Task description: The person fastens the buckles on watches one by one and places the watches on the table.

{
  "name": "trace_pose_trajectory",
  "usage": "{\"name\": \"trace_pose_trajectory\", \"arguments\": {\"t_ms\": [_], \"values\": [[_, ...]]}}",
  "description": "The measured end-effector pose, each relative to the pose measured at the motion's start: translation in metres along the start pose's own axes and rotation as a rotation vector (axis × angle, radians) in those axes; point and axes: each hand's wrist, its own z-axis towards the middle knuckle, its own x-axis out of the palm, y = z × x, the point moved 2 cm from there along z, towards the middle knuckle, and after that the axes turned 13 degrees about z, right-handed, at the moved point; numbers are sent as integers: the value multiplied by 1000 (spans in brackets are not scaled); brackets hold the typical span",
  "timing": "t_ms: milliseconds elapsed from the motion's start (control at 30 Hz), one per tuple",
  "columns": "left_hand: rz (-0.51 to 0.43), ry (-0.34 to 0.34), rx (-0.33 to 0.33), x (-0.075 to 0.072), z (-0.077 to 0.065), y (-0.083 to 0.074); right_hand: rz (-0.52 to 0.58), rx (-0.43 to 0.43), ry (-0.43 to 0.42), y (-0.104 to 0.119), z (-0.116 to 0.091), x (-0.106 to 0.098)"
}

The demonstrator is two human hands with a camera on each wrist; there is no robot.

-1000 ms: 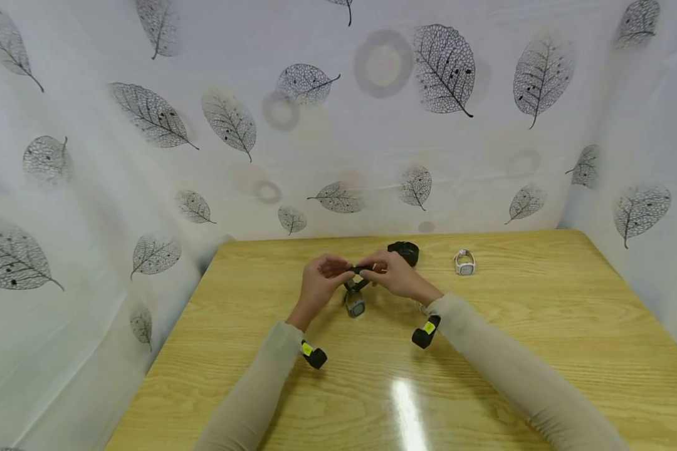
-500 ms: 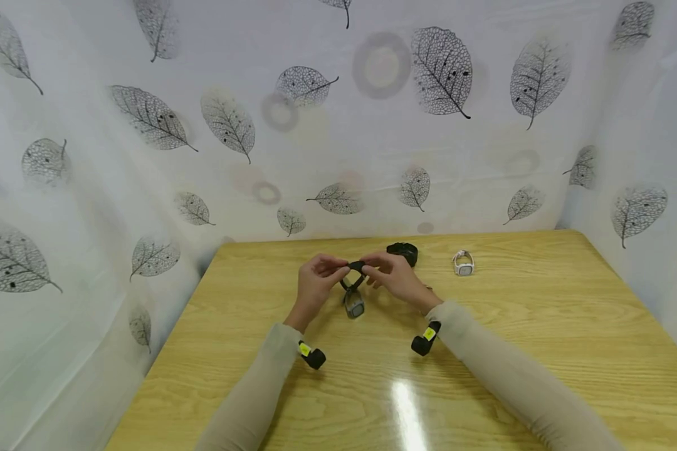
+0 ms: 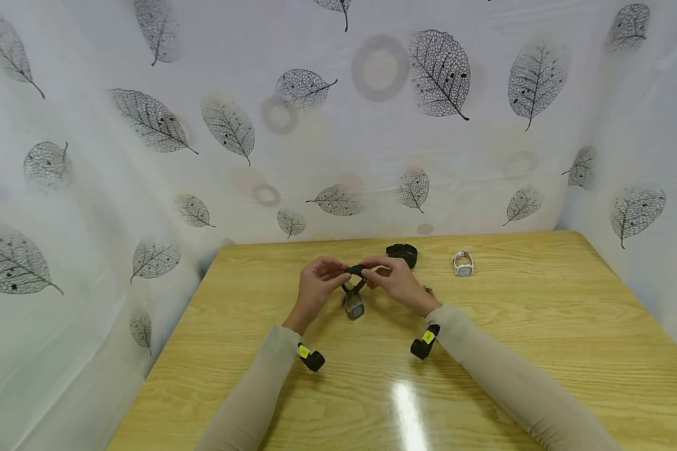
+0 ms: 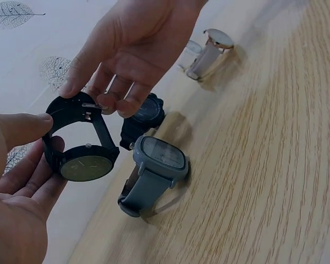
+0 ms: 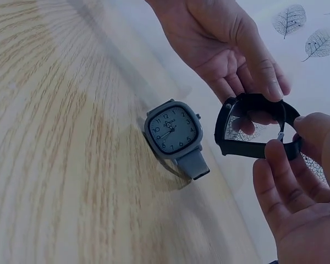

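A black wristwatch [image 3: 356,270] with its strap looped is held off the table between both hands. My left hand [image 3: 314,289] pinches one side of the strap; my right hand [image 3: 399,283] pinches the other. In the left wrist view the dial [image 4: 87,168] faces down and outward, and a metal buckle [image 4: 92,105] sits by the right fingers. The right wrist view shows the loop [image 5: 243,148] from the side, thumbs and fingers on its strap end. Just below, a grey square watch [image 5: 173,131] stands on the table, apart from both hands.
On the wooden table [image 3: 248,351], a bulky black watch [image 3: 402,254] lies behind my right hand. Farther right is a white watch [image 3: 463,265]. Another watch, with a rose-gold rim [image 4: 219,38], is mostly hidden by my right wrist in the head view. A leaf-patterned curtain [image 3: 338,125] encloses the table.
The black watch's strap now arches more visibly between the fingertips than a second ago. Both hands have shifted only slightly; the watches on the table have stayed put.
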Motion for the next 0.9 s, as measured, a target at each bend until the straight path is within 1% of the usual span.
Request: {"name": "trace_pose_trajectory", "arguments": {"t_ms": [300,467,567,700,800,900], "values": [[12,4,-11,2,-1,-2,-77,1,3,1,1,-1],[26,20,-11,2,0,-1,-55,-26,2,0,1,1],[9,24,-9,1,-1,0,-45,-49,-6,-1,2,3],[-13,20,-12,1,-1,2,-70,-60,-19,1,1,5],[-3,17,-23,1,-1,3,-79,-58,-18,2,1,5],[16,19,-34,1,0,3,-81,-75,-11,1,1,5]]}}
